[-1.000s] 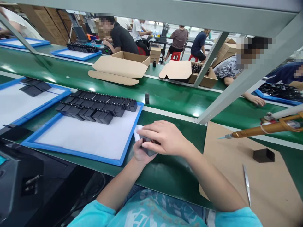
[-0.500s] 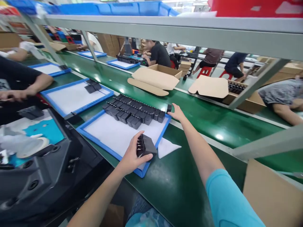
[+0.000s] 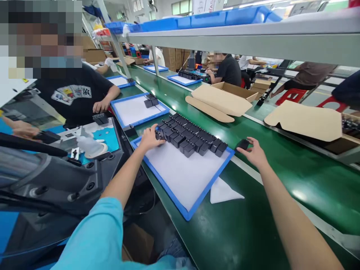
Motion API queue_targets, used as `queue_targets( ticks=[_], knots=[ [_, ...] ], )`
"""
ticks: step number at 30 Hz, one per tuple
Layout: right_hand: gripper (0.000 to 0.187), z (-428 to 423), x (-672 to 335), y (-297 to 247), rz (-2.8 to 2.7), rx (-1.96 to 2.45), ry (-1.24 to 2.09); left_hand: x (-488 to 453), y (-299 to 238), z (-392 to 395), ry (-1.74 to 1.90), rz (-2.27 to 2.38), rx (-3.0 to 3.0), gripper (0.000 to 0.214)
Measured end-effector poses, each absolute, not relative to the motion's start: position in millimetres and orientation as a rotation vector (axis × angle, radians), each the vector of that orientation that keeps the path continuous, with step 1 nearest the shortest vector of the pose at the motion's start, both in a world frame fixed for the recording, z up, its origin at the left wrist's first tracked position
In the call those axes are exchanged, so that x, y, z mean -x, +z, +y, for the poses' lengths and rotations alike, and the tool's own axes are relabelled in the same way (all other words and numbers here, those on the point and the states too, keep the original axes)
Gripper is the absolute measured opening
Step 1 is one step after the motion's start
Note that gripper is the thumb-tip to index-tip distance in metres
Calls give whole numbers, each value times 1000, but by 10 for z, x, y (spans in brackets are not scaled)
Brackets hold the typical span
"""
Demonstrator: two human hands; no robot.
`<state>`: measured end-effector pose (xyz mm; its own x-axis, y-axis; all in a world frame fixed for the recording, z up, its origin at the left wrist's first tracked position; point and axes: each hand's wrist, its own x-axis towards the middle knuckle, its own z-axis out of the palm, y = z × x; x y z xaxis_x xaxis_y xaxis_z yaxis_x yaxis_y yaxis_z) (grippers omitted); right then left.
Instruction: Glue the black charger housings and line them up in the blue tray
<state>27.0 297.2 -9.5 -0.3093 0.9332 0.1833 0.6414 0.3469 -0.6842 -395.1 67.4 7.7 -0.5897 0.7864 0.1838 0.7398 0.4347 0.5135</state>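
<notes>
My right hand [image 3: 255, 153] is closed around a small black block [image 3: 243, 144], held above the green surface beyond the right corner of a blue-framed tray [image 3: 182, 214]. At the tray's far left side, my left hand [image 3: 150, 138] has its thumb and fingers around a black block [image 3: 159, 134], partly hidden by the fingers. It is beside the rows of black blocks [image 3: 188, 148], which have small shiny pins along their upper edges. These rows stand close together at the back of the tray's white lining.
A second blue-framed tray [image 3: 132, 112] with a few black blocks lies to the left. A white triangular sheet [image 3: 223, 192] touches the near tray. Opened cardboard boxes [image 3: 222, 99] stand across the belt. A co-worker [image 3: 81, 92] sits left, beyond a dark machine [image 3: 92, 172]. A shelf [image 3: 213, 45] spans above.
My left hand has gone from the tray's front right, where it held a group of black blocks, to the rows' left end. My right hand has moved rightward with its block. The view has turned left.
</notes>
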Motion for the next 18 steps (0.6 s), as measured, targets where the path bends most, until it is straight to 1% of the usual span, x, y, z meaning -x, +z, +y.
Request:
queue_targets(
  ticks=[3, 6, 8, 10, 11, 12, 13, 14, 15, 16, 18],
  knots=[
    [79, 2642, -542, 71, -2049, 1357, 650, 4221, 80, 882, 677, 2609, -1366, 102],
    [72, 2275, -751, 174, -2107, 1309, 644, 4265, 122, 980, 635, 2608, -1324, 108],
    [70, 2060, -872, 189, -2162, 1292, 673, 4117, 192, 953, 732, 2642, -1330, 112],
    [67, 1859, -968, 191, -2188, 1271, 725, 3771, 272, 853, 1025, 2639, -1431, 105],
    [67, 1756, -996, 200, -2191, 1252, 763, 3521, 303, 783, 1246, 2555, -1510, 95],
    [67, 1647, -1005, 219, -2195, 1224, 803, 3230, 322, 707, 1421, 2367, -1576, 80],
    [69, 1533, -995, 249, -2204, 1181, 849, 2912, 328, 630, 1486, 2132, -1598, 64],
    [72, 1414, -965, 287, -2220, 1124, 888, 2585, 322, 557, 1473, 1917, -1560, 48],
    [74, 1292, -919, 329, -2244, 1056, 916, 2268, 306, 492, 1394, 1729, -1498, 41],
    [76, 1173, -865, 369, -2273, 979, 937, 1979, 284, 439, 1270, 1539, -1450, 45],
    [76, 967, -761, 416, -2315, 817, 978, 1542, 228, 373, 1122, 1205, -1358, 66]
  ],
)
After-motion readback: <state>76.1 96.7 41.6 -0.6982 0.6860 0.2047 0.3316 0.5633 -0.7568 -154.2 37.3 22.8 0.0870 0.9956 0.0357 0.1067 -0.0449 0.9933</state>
